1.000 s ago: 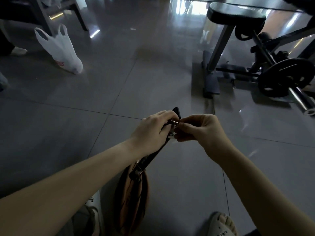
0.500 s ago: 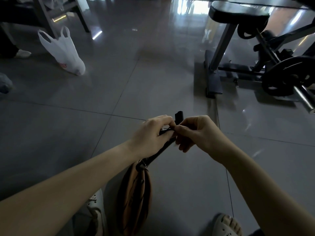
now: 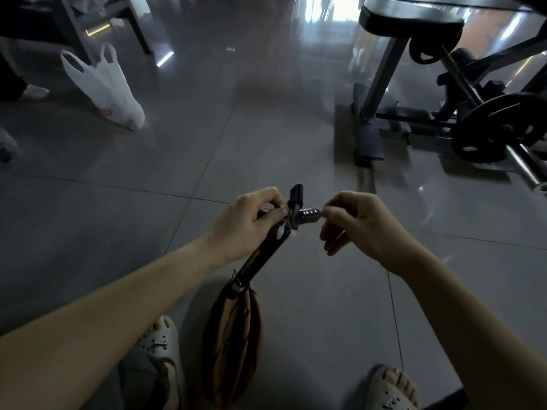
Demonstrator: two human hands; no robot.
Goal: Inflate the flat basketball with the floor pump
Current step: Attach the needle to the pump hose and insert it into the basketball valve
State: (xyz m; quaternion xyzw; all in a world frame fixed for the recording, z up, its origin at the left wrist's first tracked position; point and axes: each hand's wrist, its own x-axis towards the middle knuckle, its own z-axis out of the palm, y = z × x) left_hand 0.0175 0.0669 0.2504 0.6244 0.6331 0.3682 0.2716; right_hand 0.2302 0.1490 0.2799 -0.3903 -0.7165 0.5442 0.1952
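My left hand grips the pump. My right hand pinches its nozzle, possibly fitting a needle. Risk: a skewed fitting leaks and the basketball stays flat.

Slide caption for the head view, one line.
Left hand grips the pump, right hand pinches its fitting; flat basketball below.

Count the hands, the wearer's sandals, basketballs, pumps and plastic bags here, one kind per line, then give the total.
Hands: 2, left hand, right hand
Sandals: 2
Basketball: 1
Pump: 1
Plastic bag: 1
Total: 7
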